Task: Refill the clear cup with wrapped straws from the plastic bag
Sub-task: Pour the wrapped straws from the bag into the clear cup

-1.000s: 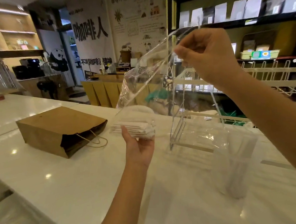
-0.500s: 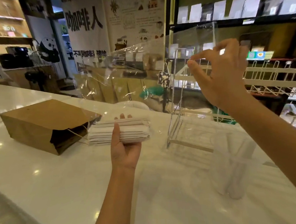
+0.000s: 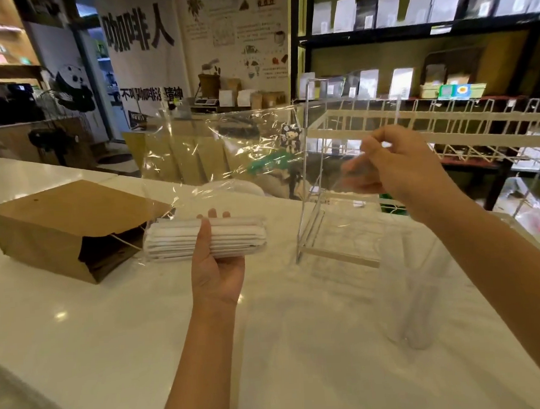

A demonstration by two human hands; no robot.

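My left hand (image 3: 217,263) grips a horizontal bundle of white wrapped straws (image 3: 170,242) through the bottom of a clear plastic bag (image 3: 216,151). The bag's loose upper part spreads up and to the right. My right hand (image 3: 407,169) pinches the bag's right edge, fingers blurred. Low at the right, under my right forearm, stands the clear cup (image 3: 414,290) on the white counter (image 3: 113,337), with a few straws upright in it.
A brown paper bag (image 3: 57,228) lies on its side left of the straws, mouth toward me. A clear acrylic stand (image 3: 332,232) rises between my hands. A white wire rack (image 3: 446,132) and dark shelves stand behind the counter.
My right hand has dropped from high up to about the middle, pulling the bag's edge down and right. The straw bundle has turned level in my left hand.
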